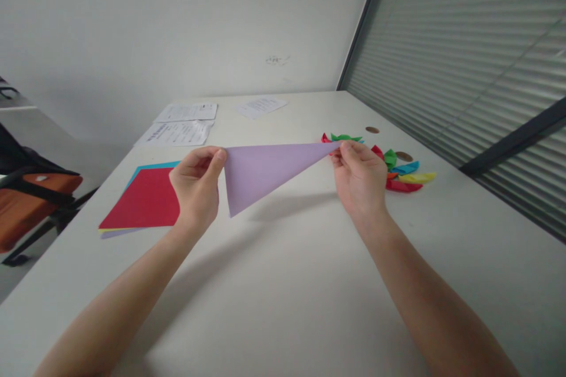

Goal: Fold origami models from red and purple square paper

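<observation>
A sheet of purple paper (265, 174), folded into a triangle, is held up above the white table (283, 294). Its long straight edge runs along the top, and one point hangs down at the left. My left hand (198, 179) pinches the upper left corner between thumb and fingers. At the far right tip, my right hand (360, 174) pinches the narrow point. The paper is stretched between both hands and casts a shadow on the table. Behind my left wrist lies a stack of coloured paper (141, 197), red on top, with blue, yellow and purple edges showing.
Several small folded paper pieces (404, 177) in red, green, blue and yellow lie beyond my right hand. Printed sheets (181, 129) rest at the back left, another printed sheet (260, 107) at the back. Blinds (464, 59) border the right side; an orange chair (35, 206) stands left.
</observation>
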Demonstrator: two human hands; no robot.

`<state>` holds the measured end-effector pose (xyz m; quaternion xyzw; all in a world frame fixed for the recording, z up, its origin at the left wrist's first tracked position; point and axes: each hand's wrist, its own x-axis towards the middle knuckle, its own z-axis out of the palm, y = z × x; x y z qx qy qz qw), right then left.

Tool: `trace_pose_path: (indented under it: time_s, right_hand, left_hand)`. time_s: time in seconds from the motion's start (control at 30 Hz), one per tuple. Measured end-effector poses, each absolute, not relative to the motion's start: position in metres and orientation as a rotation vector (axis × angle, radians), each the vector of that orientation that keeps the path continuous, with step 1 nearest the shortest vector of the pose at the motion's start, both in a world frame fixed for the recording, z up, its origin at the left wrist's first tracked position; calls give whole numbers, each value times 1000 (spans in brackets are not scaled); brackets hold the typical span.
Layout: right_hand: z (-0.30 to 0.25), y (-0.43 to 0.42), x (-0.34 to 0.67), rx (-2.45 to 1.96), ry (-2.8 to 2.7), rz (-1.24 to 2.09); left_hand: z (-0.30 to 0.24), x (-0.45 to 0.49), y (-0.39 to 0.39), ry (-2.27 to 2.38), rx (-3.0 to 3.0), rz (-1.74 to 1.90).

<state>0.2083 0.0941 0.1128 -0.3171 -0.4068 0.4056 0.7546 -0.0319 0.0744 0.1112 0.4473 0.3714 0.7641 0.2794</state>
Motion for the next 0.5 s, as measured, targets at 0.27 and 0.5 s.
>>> trace_pose_path:
  time_s: [0.27,0.5]
  right_hand:
    - [110,92,200,-622,-801,1037]
    - [111,83,191,-658,-880,1108]
  left_hand:
    - [110,-26,70,989,1264,2077]
    - [114,-23,67,1032,1266,2103]
